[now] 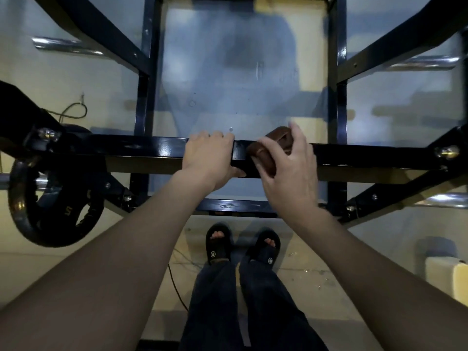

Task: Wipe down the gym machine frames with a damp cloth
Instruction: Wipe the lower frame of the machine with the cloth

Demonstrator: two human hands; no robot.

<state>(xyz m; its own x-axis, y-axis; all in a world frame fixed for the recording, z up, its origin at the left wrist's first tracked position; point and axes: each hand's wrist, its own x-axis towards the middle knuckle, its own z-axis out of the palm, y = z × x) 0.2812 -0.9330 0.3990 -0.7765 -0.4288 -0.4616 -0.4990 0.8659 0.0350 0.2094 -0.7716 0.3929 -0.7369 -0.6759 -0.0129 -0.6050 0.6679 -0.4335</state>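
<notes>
A glossy black horizontal crossbar [157, 150] of the gym machine frame runs across the middle of the view. My left hand [210, 158] grips this bar, fingers curled over its top and thumb under it. Just to the right, a folded brown cloth [266, 153] is draped over the same bar. My right hand [291, 168] holds the cloth against the bar, fingers wrapped round it. Both forearms reach up from the bottom corners.
Black uprights [144, 102] [339, 102] and diagonal braces rise behind the bar in front of a mirror-like panel. A black weight plate [50, 203] hangs on a chrome bar at left. My sandalled feet [243, 247] stand below. A dark cable [174, 287] lies on the floor.
</notes>
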